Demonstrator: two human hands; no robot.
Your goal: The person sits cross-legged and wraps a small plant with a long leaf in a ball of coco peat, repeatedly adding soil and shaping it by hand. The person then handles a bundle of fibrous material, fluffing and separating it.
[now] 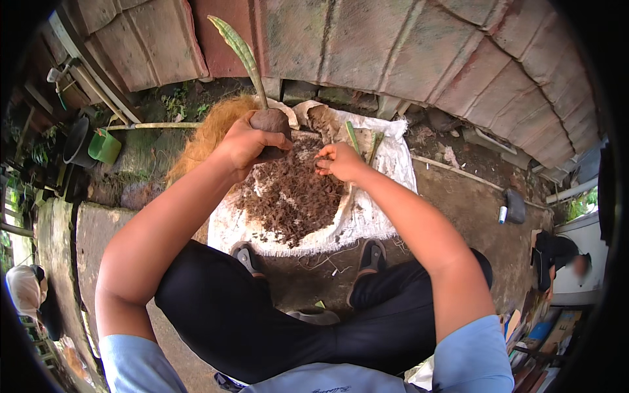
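Observation:
My left hand (245, 145) grips a rounded brown ball (270, 124), apparently of soil, from which one long green leaf cutting (244, 50) with yellowish edges stands up. To the right of it, my right hand (339, 162) hovers over a pile of dark, crumbly, fibrous soil (295, 196), its fingers curled close together; whether they pinch a bit of soil is hard to tell. The soil lies on a white woven sack (383, 196) spread on the ground. Just beyond my right hand, more green leaf cuttings (352, 136) rest on the sack. Orange-brown fibre (209, 132) is heaped at the left.
Tiled roofing (363, 49) overhangs the far side. A green pot (104, 146) and a black bucket (78, 142) stand at the left. One person (557, 260) is at the far right, another (32, 294) at the far left. A dark object and a small white bottle (502, 214) lie right.

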